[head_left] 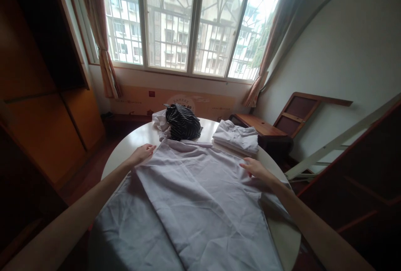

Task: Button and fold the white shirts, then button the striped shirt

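A large pale grey shirt lies spread flat over a round white table. My left hand rests flat on the shirt's far left shoulder, fingers extended and holding nothing. At the far right shoulder edge, my right hand lies palm down with its fingers on the cloth. Both arms reach forward along the shirt's sides.
A crumpled black striped garment and a white cloth sit at the table's far edge. A folded white shirt lies at the far right. A wooden bench, wardrobe and barred window surround the table.
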`<action>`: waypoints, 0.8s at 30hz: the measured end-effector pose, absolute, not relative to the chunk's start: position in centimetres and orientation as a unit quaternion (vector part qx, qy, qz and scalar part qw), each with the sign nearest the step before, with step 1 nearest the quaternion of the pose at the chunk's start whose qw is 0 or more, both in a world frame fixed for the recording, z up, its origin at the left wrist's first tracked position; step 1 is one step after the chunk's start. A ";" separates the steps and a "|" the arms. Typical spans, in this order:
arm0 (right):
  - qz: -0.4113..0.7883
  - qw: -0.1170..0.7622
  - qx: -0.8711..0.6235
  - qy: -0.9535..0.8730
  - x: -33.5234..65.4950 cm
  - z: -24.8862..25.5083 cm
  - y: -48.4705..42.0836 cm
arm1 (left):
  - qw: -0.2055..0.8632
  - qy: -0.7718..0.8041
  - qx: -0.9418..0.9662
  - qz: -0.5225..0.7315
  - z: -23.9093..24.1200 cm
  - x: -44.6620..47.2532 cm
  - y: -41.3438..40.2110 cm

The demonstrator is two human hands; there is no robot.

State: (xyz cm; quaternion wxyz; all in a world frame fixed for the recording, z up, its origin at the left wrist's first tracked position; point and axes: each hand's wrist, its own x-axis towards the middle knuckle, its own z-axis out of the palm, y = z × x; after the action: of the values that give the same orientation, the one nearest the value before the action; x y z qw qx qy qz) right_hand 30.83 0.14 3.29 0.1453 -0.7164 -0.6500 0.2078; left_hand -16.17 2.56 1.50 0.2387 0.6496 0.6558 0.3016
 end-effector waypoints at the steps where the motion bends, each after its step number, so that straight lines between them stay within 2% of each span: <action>1: 0.208 0.151 -0.728 -0.635 30.5 3.0 0.9 | 0.231 0.663 0.643 0.305 1.7 -15.3 3.5; 6: 0.168 0.202 -0.741 -0.619 29.4 1.7 3.0 | 0.222 0.709 0.600 0.297 2.3 -11.8 6.3; 9: 0.191 0.221 -0.744 -0.601 29.1 1.4 3.3 | 0.155 0.739 0.590 0.287 2.5 -11.3 6.6; 13: 0.253 0.341 -0.741 -0.520 28.3 1.9 3.4 | 0.069 0.775 0.553 0.297 3.0 -11.8 6.7; 16: 0.213 0.404 -0.717 -0.527 27.2 2.7 3.5 | 0.063 0.784 0.529 0.318 3.1 -11.8 6.9; 19: 0.129 0.375 -0.697 -0.598 25.6 3.3 2.8 | 0.079 0.759 0.562 0.320 2.8 -11.6 6.7; 24: 0.109 0.316 -0.586 -0.738 22.2 2.3 -1.0 | 0.040 0.656 0.697 0.287 0.7 -12.5 3.7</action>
State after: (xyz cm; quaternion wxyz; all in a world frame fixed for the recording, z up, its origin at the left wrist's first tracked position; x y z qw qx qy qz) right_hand 22.21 -0.97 2.30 0.3164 -0.5864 -0.7376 0.1093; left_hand -12.54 3.69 0.72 0.0402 0.6972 0.6555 0.2875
